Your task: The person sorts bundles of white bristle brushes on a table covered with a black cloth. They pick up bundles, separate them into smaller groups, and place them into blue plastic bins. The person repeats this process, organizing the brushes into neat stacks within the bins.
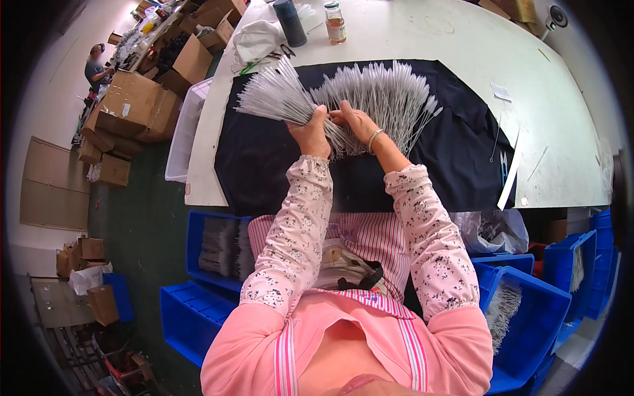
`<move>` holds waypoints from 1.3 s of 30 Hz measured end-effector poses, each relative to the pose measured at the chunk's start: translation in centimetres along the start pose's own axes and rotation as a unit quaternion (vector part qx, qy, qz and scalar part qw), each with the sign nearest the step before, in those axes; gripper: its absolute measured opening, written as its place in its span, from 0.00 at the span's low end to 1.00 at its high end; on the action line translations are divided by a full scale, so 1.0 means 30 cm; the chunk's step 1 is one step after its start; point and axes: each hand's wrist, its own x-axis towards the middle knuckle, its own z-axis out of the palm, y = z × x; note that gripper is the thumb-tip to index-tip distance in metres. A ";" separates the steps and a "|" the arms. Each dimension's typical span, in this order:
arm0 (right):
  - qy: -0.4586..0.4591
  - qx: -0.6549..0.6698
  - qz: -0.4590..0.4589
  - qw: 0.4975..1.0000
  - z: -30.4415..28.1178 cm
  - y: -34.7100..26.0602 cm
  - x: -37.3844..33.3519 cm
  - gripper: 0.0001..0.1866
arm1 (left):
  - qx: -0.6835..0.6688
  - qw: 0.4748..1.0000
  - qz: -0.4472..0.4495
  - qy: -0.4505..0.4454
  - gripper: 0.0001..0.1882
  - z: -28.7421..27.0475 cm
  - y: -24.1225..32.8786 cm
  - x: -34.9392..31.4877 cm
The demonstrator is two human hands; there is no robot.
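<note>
My left hand [313, 137] is closed around a fanned bunch of thin tube brushes [276, 94]; their white bristled ends point up and to the left, and wire stems stick out below the fist. Just to its right, my right hand [360, 125], with a bracelet at the wrist, has its fingers bent in among the wire stems beside the left fist. What its fingertips pinch, if anything, is hidden. A broad pile of the same brushes [389, 89] lies behind and beside the right hand, bristles away from me, on a dark cloth [264, 175].
The white table [429, 30] bears a dark bottle [289, 23], a glass jar [335, 25], a white cloth [259, 41] and blue snips [504, 168]. Blue bins [528, 297] with brushes stand below. Cardboard boxes [129, 102] and another person [97, 68] are at far left.
</note>
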 end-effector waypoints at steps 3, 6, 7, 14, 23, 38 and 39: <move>0.010 0.058 0.040 0.997 -0.007 0.038 -0.017 0.45 | 0.020 0.999 0.034 0.005 0.13 0.027 0.127 -0.047; 0.018 0.057 0.048 0.997 -0.022 0.017 -0.003 0.39 | 0.008 0.998 0.055 0.019 0.10 0.018 0.239 -0.033; 0.058 0.025 0.030 0.998 -0.021 0.001 0.005 0.34 | 0.000 0.998 0.058 0.016 0.10 -0.001 0.259 -0.016; 0.008 -0.092 0.079 0.993 0.195 -0.171 -0.041 0.35 | -0.107 0.990 -0.091 0.002 0.08 -0.182 0.307 -0.017; -0.041 0.297 0.310 0.902 0.473 -0.141 -0.188 0.16 | -0.162 0.960 -0.222 0.055 0.13 -0.453 0.346 -0.131; -0.139 0.013 0.171 0.975 0.594 -0.099 -0.360 0.25 | 0.006 0.978 -0.179 0.111 0.20 -0.428 0.392 -0.216; -0.123 0.122 0.194 0.966 0.606 -0.181 -0.367 0.17 | 0.031 0.984 -0.154 0.081 0.23 -0.438 0.390 -0.218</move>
